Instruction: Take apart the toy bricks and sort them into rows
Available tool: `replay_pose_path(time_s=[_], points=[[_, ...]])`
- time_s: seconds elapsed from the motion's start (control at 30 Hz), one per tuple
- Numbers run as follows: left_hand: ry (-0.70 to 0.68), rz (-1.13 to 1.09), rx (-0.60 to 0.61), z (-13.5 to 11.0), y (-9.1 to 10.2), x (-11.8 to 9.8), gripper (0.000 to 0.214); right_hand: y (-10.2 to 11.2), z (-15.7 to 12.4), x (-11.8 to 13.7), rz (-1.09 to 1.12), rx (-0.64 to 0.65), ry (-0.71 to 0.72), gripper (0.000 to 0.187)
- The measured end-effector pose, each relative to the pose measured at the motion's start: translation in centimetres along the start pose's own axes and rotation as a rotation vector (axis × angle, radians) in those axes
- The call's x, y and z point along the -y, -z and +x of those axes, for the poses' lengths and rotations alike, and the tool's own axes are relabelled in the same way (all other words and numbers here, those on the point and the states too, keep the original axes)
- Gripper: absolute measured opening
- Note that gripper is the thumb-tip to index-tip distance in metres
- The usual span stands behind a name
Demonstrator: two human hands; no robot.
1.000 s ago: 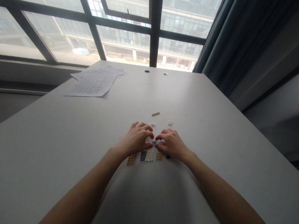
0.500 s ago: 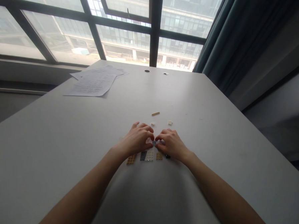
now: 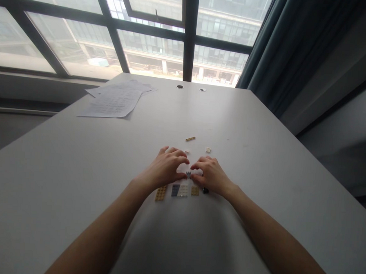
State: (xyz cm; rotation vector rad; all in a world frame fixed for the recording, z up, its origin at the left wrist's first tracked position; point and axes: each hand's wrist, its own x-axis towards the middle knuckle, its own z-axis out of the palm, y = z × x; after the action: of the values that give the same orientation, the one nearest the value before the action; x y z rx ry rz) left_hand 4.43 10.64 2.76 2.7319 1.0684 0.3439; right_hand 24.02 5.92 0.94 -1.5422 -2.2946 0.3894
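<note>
A small grey building-block piece [image 3: 188, 175] sits between the tips of my two thumbs. My left hand [image 3: 169, 165] curves on its left side, fingers spread apart from the thumb; I cannot tell whether the thumb touches the piece. To the right, my right hand [image 3: 210, 172] has a gap between its bent fingers and thumb, close to the same piece. Just below lie a tan studded plate [image 3: 161, 193], partly under my left wrist, a dark-grey-and-white studded plate [image 3: 179, 190], a small tan plate [image 3: 195, 190] and a black piece [image 3: 205, 190].
Beyond my hands lie a thin tan strip [image 3: 190, 138], a small white piece [image 3: 186, 151] and a white studded brick [image 3: 208, 150]. Printed papers [image 3: 114, 102] rest at the white table's [image 3: 247, 128] far left. Two round holes are near its back edge, below the windows.
My left fingers have lifted and spread away from the thumb. My right fingers have parted slightly too, leaving the grey piece more exposed between the hands.
</note>
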Motion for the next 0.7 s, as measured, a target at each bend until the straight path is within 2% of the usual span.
replay_pose_path(time_s=[0.1,0.2,0.33,0.47,0.57,0.7], points=[[0.001,0.004,-0.048,-0.1,0.3,0.4,0.030,0.5,0.2,-0.4,0.017,-0.057,-0.030,0.017],[0.017,0.011,-0.086,-0.2,0.4,0.7,0.030,1.3,0.4,-1.5,0.048,-0.168,-0.095,0.015],[0.051,0.031,-0.121,0.3,0.2,1.1,0.027,1.8,0.6,-4.4,0.090,-0.362,-0.216,0.016],[0.137,0.070,-0.086,2.2,-0.5,1.8,0.028,1.0,0.6,-7.2,0.171,-0.513,-0.316,0.022],[0.160,0.092,-0.047,3.8,-1.2,2.4,0.027,0.4,0.5,-7.9,0.184,-0.557,-0.319,0.025],[0.148,0.101,-0.043,5.0,-1.8,2.5,0.020,0.0,0.4,-7.6,0.172,-0.575,-0.296,0.024]])
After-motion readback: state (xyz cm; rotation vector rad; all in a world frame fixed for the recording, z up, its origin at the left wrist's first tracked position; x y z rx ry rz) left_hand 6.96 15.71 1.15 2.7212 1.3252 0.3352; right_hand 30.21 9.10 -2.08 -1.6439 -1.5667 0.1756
